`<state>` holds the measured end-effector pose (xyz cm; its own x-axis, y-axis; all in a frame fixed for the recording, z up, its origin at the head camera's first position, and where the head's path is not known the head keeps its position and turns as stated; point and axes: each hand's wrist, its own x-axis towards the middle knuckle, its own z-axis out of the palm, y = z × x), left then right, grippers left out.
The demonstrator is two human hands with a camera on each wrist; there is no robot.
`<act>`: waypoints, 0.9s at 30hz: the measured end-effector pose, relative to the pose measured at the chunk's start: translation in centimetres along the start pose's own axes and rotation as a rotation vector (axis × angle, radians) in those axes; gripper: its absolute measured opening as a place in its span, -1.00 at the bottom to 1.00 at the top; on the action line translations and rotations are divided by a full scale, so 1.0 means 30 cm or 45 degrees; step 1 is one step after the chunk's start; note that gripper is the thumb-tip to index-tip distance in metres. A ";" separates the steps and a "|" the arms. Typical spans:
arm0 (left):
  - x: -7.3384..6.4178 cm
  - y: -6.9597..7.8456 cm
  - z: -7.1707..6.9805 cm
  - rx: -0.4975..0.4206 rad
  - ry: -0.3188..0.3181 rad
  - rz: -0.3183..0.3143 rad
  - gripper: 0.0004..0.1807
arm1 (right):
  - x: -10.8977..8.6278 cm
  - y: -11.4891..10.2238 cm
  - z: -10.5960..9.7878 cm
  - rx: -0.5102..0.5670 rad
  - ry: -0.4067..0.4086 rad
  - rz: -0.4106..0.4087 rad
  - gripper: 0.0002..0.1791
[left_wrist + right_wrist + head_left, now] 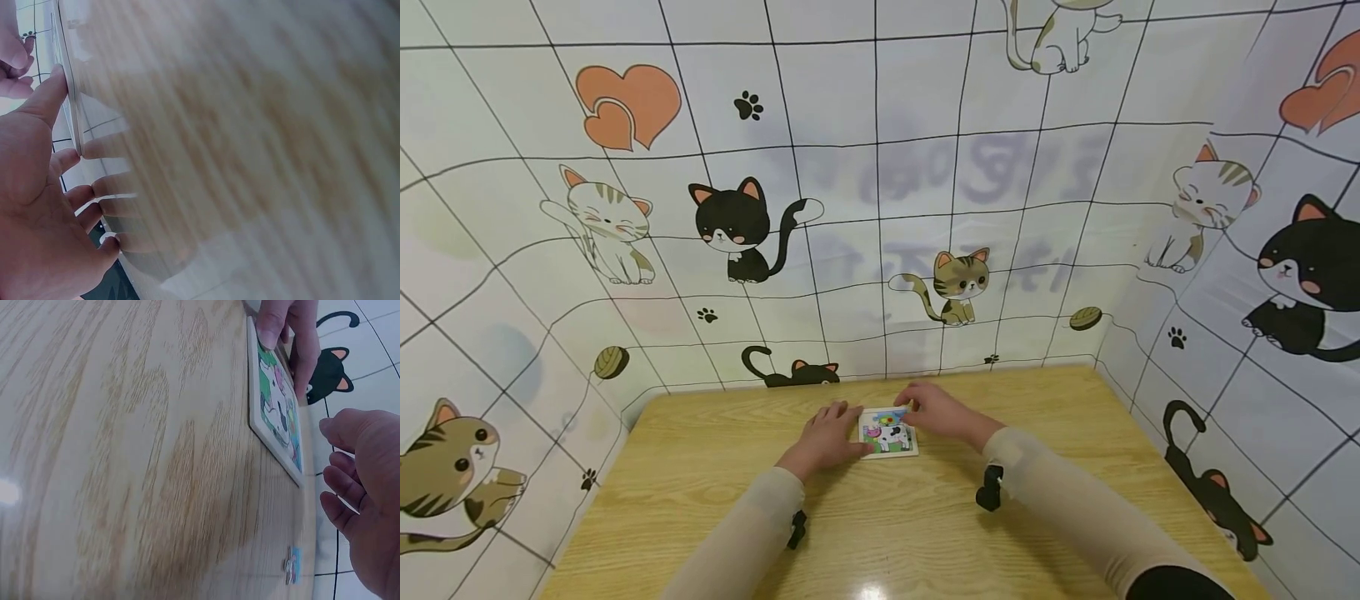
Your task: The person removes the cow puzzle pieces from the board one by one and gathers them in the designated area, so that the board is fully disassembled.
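Observation:
A small picture puzzle board [891, 442] with a pale frame lies on the table, showing a black-and-white cow on green. My left hand [829, 436] rests at its left end, thumb on the near left corner and the other fingers spread along the side. In the left wrist view the left thumb [50, 90] touches the board's edge. My right hand [942, 411] hovers at the board's far right corner. Seen from the right wrist, its fingers [342, 487] are loosely bent with nothing between them, beside the board [275, 403].
A loose puzzle piece [292, 565] lies on the wood-grain table [880, 533], right of the board near the far edge. A white cloth wall [880, 208] printed with cats and grid lines rises behind the table and on both sides.

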<state>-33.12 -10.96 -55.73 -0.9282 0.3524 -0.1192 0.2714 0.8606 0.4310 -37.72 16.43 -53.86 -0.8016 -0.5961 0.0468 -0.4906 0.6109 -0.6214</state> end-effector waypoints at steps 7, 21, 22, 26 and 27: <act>0.001 -0.008 0.001 0.032 -0.001 0.006 -0.04 | 0.035 -0.034 0.030 -0.078 -0.060 -0.038 -0.70; 0.003 -0.012 0.001 0.039 -0.001 0.018 -0.06 | 0.076 -0.061 0.044 -0.131 -0.200 -0.131 -0.52; 0.005 -0.013 0.001 0.043 -0.001 0.020 -0.05 | 0.079 -0.060 0.045 -0.147 -0.212 -0.132 -0.53; 0.005 -0.015 0.003 0.047 -0.002 0.023 -0.04 | 0.092 -0.056 0.046 -0.218 -0.259 -0.136 -0.55; 0.005 -0.015 0.003 0.049 -0.004 0.021 -0.04 | 0.096 -0.055 0.047 -0.233 -0.271 -0.142 -0.55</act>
<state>-33.36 -11.25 -56.03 -0.9226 0.3680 -0.1152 0.2965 0.8681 0.3982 -38.72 12.97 -53.80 -0.6591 -0.7488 -0.0699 -0.6405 0.6076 -0.4697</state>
